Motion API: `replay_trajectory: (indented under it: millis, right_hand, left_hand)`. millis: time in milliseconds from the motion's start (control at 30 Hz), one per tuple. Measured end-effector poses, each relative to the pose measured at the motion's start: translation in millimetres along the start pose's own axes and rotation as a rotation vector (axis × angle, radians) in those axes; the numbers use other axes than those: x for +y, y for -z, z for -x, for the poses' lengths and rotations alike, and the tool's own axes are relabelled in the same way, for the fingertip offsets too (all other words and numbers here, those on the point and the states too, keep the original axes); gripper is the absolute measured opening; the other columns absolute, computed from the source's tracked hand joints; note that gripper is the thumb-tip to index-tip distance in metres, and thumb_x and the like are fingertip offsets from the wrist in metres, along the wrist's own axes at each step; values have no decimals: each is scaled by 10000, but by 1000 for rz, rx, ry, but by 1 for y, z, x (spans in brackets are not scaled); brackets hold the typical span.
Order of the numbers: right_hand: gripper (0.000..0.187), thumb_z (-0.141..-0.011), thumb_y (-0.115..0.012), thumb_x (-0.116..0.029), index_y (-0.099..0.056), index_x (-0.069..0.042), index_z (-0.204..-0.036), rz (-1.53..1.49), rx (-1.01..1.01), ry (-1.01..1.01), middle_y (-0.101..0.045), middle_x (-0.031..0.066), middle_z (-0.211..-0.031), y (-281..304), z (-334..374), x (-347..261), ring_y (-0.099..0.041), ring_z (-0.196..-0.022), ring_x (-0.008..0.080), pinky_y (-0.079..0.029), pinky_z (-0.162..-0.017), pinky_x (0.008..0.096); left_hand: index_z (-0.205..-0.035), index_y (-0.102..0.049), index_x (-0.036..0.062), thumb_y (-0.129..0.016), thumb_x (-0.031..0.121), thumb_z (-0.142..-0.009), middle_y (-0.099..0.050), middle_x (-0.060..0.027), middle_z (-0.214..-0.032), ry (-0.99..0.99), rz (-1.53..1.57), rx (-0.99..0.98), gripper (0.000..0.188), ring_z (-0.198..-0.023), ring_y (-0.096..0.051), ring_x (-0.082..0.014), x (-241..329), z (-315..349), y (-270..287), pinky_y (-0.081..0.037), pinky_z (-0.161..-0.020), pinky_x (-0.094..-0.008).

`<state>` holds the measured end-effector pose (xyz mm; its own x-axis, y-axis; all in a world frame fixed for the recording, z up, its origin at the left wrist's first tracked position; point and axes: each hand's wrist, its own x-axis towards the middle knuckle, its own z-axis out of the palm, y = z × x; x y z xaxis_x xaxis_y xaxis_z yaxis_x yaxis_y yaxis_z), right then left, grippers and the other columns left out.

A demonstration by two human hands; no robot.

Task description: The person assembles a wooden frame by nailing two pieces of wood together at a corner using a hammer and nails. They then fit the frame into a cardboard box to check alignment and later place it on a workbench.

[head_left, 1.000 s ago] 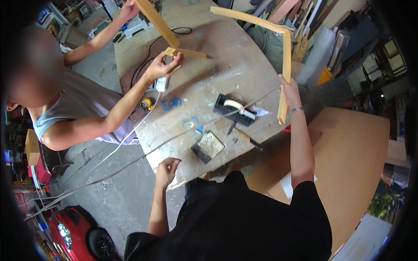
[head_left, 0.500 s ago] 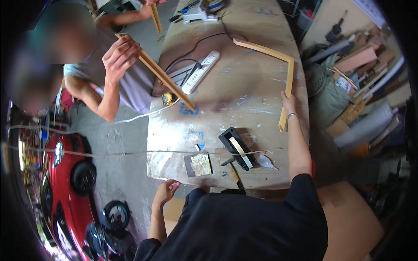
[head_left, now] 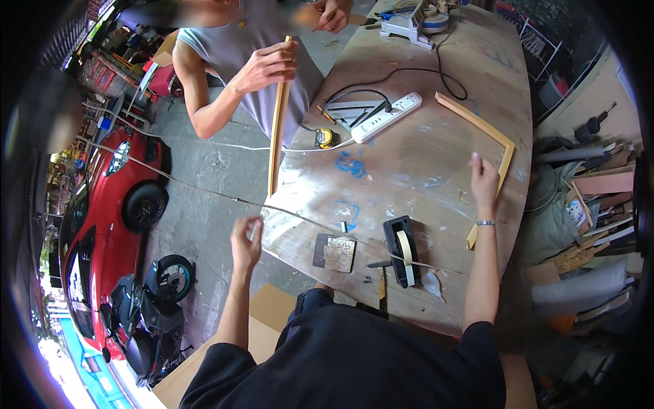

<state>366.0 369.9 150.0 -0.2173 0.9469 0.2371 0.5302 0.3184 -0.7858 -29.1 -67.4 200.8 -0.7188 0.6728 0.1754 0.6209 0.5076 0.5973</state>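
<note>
My right hand is over the right side of the workbench, beside an L-shaped pair of joined wooden strips lying there. Its fingers point up, loosely apart, and it seems to hold nothing. Raised just off the bench's left edge, my left hand is empty with fingers partly curled and apart. Close to it hangs the lower end of a wooden strip, gripped at its top by a co-worker's hand. The co-worker's other hand is near the top edge; what it holds is unclear.
On the workbench are a tape dispenser, a hammer, a stained square block, a yellow tape measure and a white power strip. A cord crosses in front. A red car and motorcycle stand left.
My right hand has let go of the L-shaped strips. My left hand has risen toward the co-worker's strip, which now hangs nearly upright. The view has shifted left.
</note>
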Motion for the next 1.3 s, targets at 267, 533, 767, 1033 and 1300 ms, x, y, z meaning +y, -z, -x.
replay_trajectory:
  millis: [267,533,767,1033,1300]
  right_hand:
    - [778,-877,-805,-347,-420,-50,-1484,28,-112,523,-500,220,-1412,-101,-52,-194,-554,-1239,413,-482,-1036,465]
    - [994,-704,-918,-294,-381,-111,-1520,442,326,677,-397,175,-1554,-167,-153,-278,-405,-1414,383,-375,-1150,498]
    - [838,-679,-918,-225,-528,-155,-1417,596,227,834,-504,94,-1500,-190,-209,-296,-410,-1436,330,-343,-1179,486]
    - [366,-822,-773,-273,-676,-157,-1155,737,105,1048,-670,55,-1140,-191,-201,-287,-589,-1201,271,-397,-1103,483]
    - [438,-862,-744,-496,-578,-133,-1042,641,-82,796,-651,59,-867,-140,-88,-218,-715,-778,296,-554,-668,452]
  left_hand:
    - [-1453,-442,-60,-824,341,-885,-546,-266,-1400,-400,293,-47,793,-1353,-512,-354,29,-192,-19,-387,-1146,-439]
    - [-1198,-570,-38,-778,302,-934,-652,-129,-855,-178,490,-409,478,-784,-638,-224,24,-250,-25,-531,-735,-384]
    - [-1047,-550,-3,-745,295,-950,-532,-97,-738,-226,571,-460,369,-695,-483,-177,-16,-230,-20,-450,-646,-355]
    - [-1018,-528,60,-658,160,-1009,-486,36,-716,-28,726,-600,165,-565,-435,-46,-43,-189,-5,-374,-489,-225]
    - [-1031,-570,6,-696,134,-959,-491,7,-724,66,429,-522,194,-605,-449,-99,-103,-97,19,-395,-554,-290]
